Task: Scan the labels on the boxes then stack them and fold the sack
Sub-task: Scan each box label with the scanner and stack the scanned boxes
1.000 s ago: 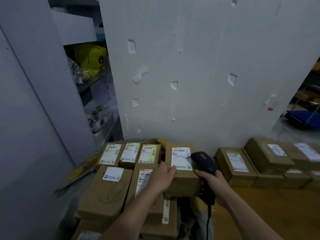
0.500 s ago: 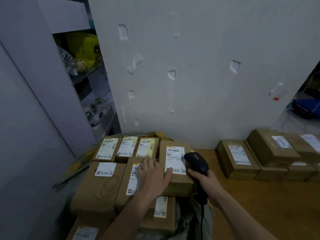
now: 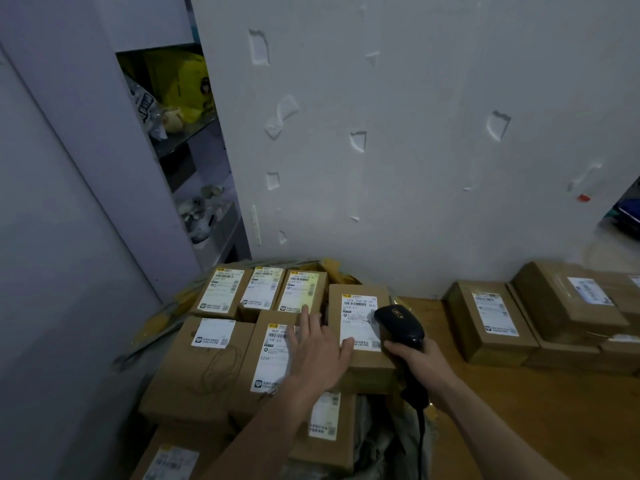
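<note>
Several brown cardboard boxes with white labels lie packed together at the lower left. My left hand rests flat and spread across the middle box, its thumb touching the label of the raised box to the right. My right hand grips a black barcode scanner, whose head hangs over that raised box's label. A crumpled grey sack shows beneath the boxes near the scanner's cable. Yellow wrapping pokes out at the pile's left edge.
A second group of labelled boxes sits on the wooden surface at the right, against the white wall. Open shelves with yellow bags and small items stand at the left, beside a grey panel.
My left hand let go of the raised box's near edge and slid left onto the middle box, fingers spread. The scanner stayed over the raised box's label. The view tilted slightly.
</note>
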{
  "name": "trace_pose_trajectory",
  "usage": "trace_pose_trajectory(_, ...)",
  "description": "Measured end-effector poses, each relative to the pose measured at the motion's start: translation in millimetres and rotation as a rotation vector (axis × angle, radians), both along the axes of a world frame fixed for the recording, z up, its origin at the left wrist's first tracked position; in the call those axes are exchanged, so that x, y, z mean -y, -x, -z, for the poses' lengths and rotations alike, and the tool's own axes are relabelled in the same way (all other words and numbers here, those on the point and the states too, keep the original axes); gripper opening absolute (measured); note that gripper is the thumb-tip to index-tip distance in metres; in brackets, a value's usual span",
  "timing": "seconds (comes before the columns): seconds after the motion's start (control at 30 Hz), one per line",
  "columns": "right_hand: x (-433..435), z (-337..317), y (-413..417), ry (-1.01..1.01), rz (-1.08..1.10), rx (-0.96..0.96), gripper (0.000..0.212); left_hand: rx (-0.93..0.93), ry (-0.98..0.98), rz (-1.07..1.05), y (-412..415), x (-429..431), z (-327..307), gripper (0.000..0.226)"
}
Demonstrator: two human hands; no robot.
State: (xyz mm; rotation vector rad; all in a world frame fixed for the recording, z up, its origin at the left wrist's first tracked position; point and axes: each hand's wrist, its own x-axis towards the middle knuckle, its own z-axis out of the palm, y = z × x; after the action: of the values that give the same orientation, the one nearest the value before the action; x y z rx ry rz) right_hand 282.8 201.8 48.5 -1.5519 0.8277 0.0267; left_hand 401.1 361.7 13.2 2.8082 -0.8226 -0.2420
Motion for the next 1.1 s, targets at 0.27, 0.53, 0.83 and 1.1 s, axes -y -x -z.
trace_pose_trajectory(0.27,12,6,-11,-0.063,0.039,0.018,0.025,-0.031,-0.044,0.034,-6,11,-3,0.086)
trace_pose_trajectory(0.53,15,3,-34,-0.103,0.063,0.054,0.026,-0.119,-0.085,0.171,-15,37,-14,0.129)
trace_pose_trajectory(0.83,26,13,-34,-0.131,0.107,0.057,0.036,-0.094,-0.075,0.267,-17,57,-3,0.099)
trace_pose_trajectory(1.1,53,4,-5,-0.093,0.222,0.069,0.038,-0.089,-0.08,0.341,-27,63,-1,0.1)
